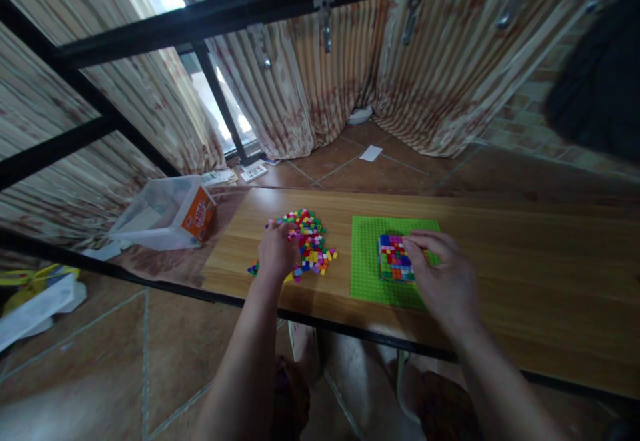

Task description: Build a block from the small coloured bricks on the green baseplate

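My left hand [277, 249] is over the left side of a loose heap of small coloured toy bricks [313, 241]. Its fingers curl down among them, and the fingertips are mostly hidden. A green studded baseplate [364, 261] lies on the table to the right of the heap. On it sits a multicoloured block of bricks [394, 257], built up in rows. My right hand [445, 274] reaches across the plate's right side, with thumb and index finger pinched together at the block's upper right edge. Whatever lies between those fingertips is too small to make out.
The wooden table [540, 274] has a dark front edge. Left of it, a clear plastic bin [155, 217] with an orange label stands on the floor. A black metal frame [225, 24] crosses above, before striped curtains [345, 74]. A paper [371, 153] lies on the tiles.
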`<state>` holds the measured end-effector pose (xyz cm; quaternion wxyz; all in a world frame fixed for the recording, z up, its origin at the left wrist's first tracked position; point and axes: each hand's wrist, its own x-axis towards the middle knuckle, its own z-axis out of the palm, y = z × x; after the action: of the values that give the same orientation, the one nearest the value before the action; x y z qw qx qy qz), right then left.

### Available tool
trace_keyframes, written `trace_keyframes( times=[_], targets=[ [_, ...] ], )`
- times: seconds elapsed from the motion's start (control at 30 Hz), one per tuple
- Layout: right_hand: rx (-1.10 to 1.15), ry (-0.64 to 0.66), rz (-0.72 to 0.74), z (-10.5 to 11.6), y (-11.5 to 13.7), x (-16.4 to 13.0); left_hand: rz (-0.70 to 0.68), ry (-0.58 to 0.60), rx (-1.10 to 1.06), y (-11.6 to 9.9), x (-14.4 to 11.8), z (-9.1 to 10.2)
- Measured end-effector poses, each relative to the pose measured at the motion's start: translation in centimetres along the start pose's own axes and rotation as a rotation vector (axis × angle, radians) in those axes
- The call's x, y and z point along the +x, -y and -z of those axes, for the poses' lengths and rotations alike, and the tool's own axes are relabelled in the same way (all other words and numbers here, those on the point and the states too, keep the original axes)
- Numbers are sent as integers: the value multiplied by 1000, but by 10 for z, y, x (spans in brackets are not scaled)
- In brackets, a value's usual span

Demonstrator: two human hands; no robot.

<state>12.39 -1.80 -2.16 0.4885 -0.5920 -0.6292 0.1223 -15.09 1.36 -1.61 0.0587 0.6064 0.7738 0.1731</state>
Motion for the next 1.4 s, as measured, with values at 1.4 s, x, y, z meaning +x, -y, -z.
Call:
trace_keyframes(
  times=[1.4],
  targets=[
    [309, 194, -2, 1, 17, -2, 259, 728, -1663, -103, -54, -15]
  ],
)
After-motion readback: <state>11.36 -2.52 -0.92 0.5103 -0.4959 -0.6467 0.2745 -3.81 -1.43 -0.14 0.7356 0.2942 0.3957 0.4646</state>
